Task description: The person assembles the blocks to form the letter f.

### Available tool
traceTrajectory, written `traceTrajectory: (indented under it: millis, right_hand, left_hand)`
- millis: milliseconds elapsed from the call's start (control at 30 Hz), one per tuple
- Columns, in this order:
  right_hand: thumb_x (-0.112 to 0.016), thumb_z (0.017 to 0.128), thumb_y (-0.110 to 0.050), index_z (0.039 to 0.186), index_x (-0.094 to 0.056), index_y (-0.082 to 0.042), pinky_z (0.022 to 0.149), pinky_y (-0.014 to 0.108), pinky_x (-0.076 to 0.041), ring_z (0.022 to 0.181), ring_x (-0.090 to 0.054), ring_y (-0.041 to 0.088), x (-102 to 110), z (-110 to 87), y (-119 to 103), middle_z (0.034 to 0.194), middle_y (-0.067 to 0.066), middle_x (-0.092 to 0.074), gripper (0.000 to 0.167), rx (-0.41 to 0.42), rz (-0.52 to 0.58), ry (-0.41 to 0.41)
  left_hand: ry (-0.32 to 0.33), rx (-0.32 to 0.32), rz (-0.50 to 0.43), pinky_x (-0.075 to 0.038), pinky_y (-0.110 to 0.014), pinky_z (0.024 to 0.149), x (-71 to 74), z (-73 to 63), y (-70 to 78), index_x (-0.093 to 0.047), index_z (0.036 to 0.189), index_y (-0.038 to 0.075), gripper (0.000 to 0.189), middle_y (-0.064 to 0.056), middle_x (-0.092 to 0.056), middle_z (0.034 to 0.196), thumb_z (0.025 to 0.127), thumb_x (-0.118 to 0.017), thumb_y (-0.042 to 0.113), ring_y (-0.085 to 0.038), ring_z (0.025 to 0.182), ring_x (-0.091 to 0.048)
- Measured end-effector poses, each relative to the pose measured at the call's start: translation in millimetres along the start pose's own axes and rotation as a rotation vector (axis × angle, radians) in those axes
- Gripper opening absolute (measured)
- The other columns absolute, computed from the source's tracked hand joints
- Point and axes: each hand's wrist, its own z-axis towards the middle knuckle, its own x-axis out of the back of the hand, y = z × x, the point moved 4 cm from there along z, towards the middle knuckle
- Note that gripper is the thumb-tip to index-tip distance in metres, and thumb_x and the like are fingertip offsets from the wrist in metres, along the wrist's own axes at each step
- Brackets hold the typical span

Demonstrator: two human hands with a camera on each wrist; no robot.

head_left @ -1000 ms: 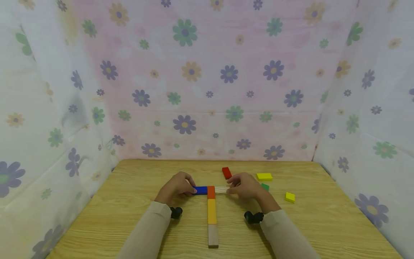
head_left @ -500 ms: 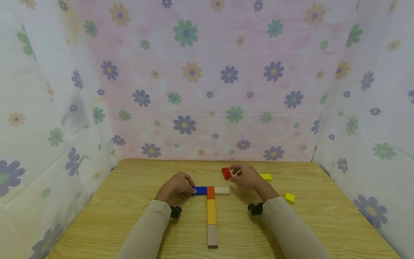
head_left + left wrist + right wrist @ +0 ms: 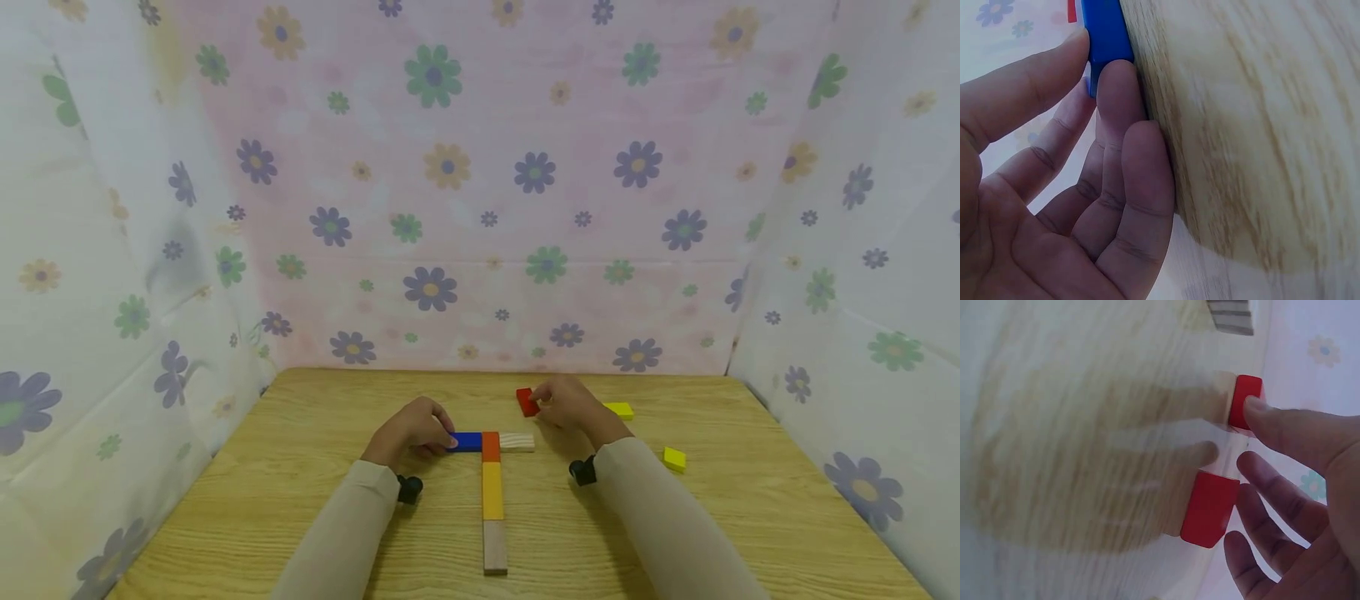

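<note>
My left hand (image 3: 412,431) pinches the outer end of a blue block (image 3: 468,442), thumb on one side and fingertips low against the table. In the left wrist view, the blue block (image 3: 1107,31) lies on the wood beside those fingers. At the back, my right hand (image 3: 573,408) reaches to a red block (image 3: 525,402), its fingertips at the right edge. From the right wrist, thumb and fingers stand apart: the thumb overlaps one red block (image 3: 1244,400), and a second red block (image 3: 1210,509) lies near the fingertips, behind the hand in the head view.
The blue block meets an orange-red block (image 3: 491,447), with a pale wooden block (image 3: 517,442) opposite. Below run an orange-yellow block (image 3: 492,492) and a greyish wooden block (image 3: 495,546). Yellow blocks (image 3: 674,459) lie to the right. Floral cloth (image 3: 480,208) surrounds the table (image 3: 337,533).
My right hand has let go of the pale wooden block and moved back to the red block. My left hand has stayed on the blue block.
</note>
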Motion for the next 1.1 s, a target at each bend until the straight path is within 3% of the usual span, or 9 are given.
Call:
traceTrajectory:
  millis: [33,100,367,500,667,1100]
  right_hand:
    - [-0.077,0.092,-0.009,0.122,-0.078,-0.012,0.090,0.042,-0.058,0.108,-0.068,0.026,-1,0.8,0,0.122,0.009,-0.073,0.031,0.005,-0.019,-0.003]
    - [-0.077,0.091,-0.007,0.121,-0.078,-0.011,0.092,0.042,-0.058,0.111,-0.068,0.027,-2,1.7,0,0.119,0.007,-0.075,0.030,0.001,-0.020,-0.014]
    - [-0.082,0.089,-0.015,0.117,-0.078,-0.012,0.087,0.039,-0.059,0.094,-0.067,0.018,-5,3.2,1,0.105,0.002,-0.074,0.028,0.004,0.022,-0.009]
    - [-0.087,0.085,-0.026,0.131,-0.069,-0.007,0.089,0.044,-0.058,0.100,-0.066,0.024,-6,4.3,2,0.116,0.010,-0.071,0.053,-0.022,0.023,0.011]
    - [-0.092,0.079,-0.033,0.145,-0.058,-0.004,0.099,0.051,-0.054,0.119,-0.064,0.031,-10,7.4,5,0.139,0.014,-0.064,0.080,-0.084,0.039,-0.028]
    - [-0.089,0.082,-0.030,0.134,-0.066,-0.006,0.095,0.048,-0.056,0.106,-0.065,0.025,-11,6.3,2,0.120,0.009,-0.069,0.062,-0.118,0.035,-0.022]
  left_hand:
    - [0.000,0.000,-0.002,-0.061,-0.036,0.071,-0.2,0.3,-0.1,-0.074,0.097,0.007,0.013,-0.007,-0.076,0.085,0.087,-0.082,0.009,-0.019,0.072,-0.073]
    - [-0.001,0.003,-0.006,-0.061,-0.036,0.071,-0.5,0.7,-0.3,-0.074,0.097,0.007,0.013,-0.007,-0.076,0.085,0.087,-0.083,0.009,-0.020,0.072,-0.074]
    - [0.002,0.010,-0.001,-0.061,-0.036,0.071,-1.4,2.1,0.2,-0.073,0.097,0.007,0.013,-0.007,-0.075,0.085,0.087,-0.083,0.008,-0.020,0.072,-0.074]
    - [0.001,0.007,-0.003,-0.061,-0.036,0.071,-1.5,1.8,0.7,-0.073,0.097,0.006,0.014,-0.007,-0.075,0.084,0.087,-0.083,0.008,-0.020,0.072,-0.074]
    - [0.000,0.014,-0.002,-0.061,-0.036,0.070,-0.3,0.6,1.5,-0.074,0.097,0.007,0.013,-0.007,-0.075,0.084,0.088,-0.082,0.009,-0.020,0.072,-0.073]
    - [-0.003,0.019,0.004,-0.061,-0.036,0.072,-1.1,1.8,0.7,-0.074,0.098,0.007,0.013,-0.007,-0.075,0.085,0.088,-0.082,0.008,-0.020,0.072,-0.073]
